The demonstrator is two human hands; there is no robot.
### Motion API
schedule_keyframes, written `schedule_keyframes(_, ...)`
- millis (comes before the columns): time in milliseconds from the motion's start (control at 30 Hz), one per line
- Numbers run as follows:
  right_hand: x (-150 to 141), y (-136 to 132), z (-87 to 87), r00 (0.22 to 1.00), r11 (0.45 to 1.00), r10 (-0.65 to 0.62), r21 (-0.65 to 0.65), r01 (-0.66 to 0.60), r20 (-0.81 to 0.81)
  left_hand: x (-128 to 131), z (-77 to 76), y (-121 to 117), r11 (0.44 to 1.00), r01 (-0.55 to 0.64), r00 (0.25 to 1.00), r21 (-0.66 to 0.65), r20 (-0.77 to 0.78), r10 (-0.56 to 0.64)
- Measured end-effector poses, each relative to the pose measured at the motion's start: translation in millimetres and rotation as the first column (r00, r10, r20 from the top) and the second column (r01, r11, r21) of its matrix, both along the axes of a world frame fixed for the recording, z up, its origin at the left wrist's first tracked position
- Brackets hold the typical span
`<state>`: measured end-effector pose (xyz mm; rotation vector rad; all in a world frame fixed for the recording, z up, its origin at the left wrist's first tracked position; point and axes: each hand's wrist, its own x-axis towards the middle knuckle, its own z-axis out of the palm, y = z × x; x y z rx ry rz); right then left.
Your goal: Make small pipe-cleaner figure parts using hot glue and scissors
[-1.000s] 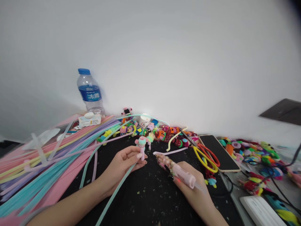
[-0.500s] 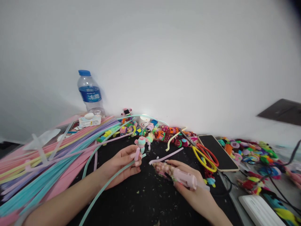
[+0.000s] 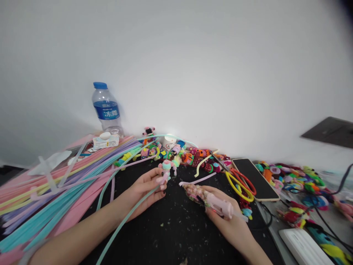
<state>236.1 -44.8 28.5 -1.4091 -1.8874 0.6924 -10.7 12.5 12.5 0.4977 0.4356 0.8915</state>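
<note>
My left hand (image 3: 150, 189) is closed on a small pipe-cleaner figure (image 3: 166, 166) in pink and mint, gripped by its lower part between thumb and fingers. A long mint pipe cleaner (image 3: 125, 218) trails from that grip toward the lower left. In my right hand (image 3: 224, 217) is a pink glue gun (image 3: 217, 204), its crusted front end pointing left toward the figure, a gap apart from it. A glue stick (image 3: 240, 216) juts from its rear. Just beyond the gun's tip lies a lilac pipe-cleaner piece (image 3: 205, 178) on the black mat (image 3: 176, 228).
Bundles of pastel pipe cleaners (image 3: 63, 191) cover the left side. A water bottle (image 3: 106, 108) stands by the wall. Finished pipe-cleaner figures (image 3: 193, 158) line the back. Scissors (image 3: 241, 184) and a phone (image 3: 255, 178) lie at right, near a white power strip (image 3: 305, 246).
My right hand has shifted the glue gun slightly right and down. The left hand has turned the figure a little; its pink part now leans more to the right.
</note>
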Motion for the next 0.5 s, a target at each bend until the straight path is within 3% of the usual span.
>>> schedule_keyframes(200, 2.2, 0.1, -1.8, 1.000, 1.000, -0.011, -0.018, 0.011, 0.022, 1.5, -4.4, 2.8, 0.996, -0.089, 0.995, -0.013, 0.032, 0.089)
schedule_keyframes(500, 1.8, -0.2, -1.5, 1.000, 0.999, 0.011, -0.052, -0.012, -0.013, 3.9, -11.3, 4.5, 0.975, -0.219, 0.955, -0.041, -0.213, 0.206)
